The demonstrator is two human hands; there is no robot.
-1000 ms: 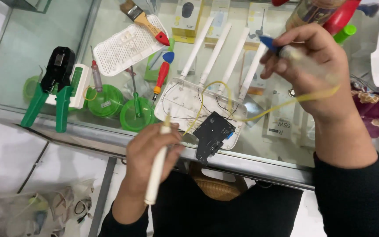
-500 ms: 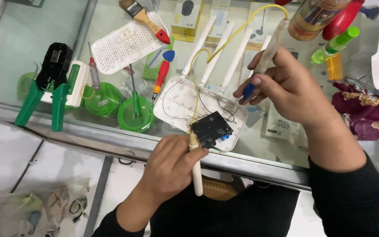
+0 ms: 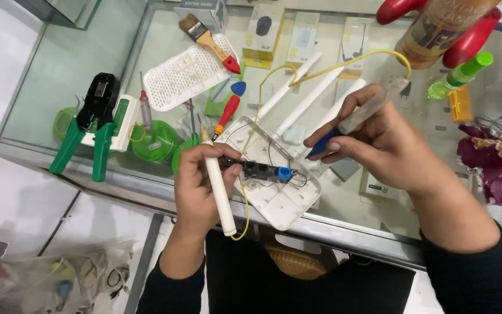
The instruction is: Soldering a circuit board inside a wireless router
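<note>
A cream pen-shaped tool (image 3: pixel 218 189) is gripped in the closed left hand (image 3: pixel 200 185), with its tip pointing away from the body and a thin yellow wire (image 3: pixel 321 68) trailing from its lower end. The fingers of the same hand also pinch one end of a dark circuit board (image 3: pixel 261 170), which is held on edge over the opened white router shell (image 3: pixel 279 200). The shell lies on the glass counter (image 3: pixel 59 75) close to the front edge, with its white antennas (image 3: pixel 306 102) extending away.

A clear tube with a blue end (image 3: pixel 352 121) is held in the closed right hand (image 3: pixel 379 142) between thumb and fingers, just above the antennas; part of the shell and antennas is hidden by this hand. The yellow wire arcs over the antennas to the far end of the tube.

To the left are placed a green-handled crimping tool (image 3: pixel 91 128), green round containers (image 3: pixel 153 142), a small screwdriver (image 3: pixel 145 107), a perforated white cover (image 3: pixel 184 75) and a paintbrush with a red tip (image 3: pixel 209 40). Boxed goods (image 3: pixel 262 35) are visible beneath the glass. A green bottle (image 3: pixel 460 75) stands at the far right.
</note>
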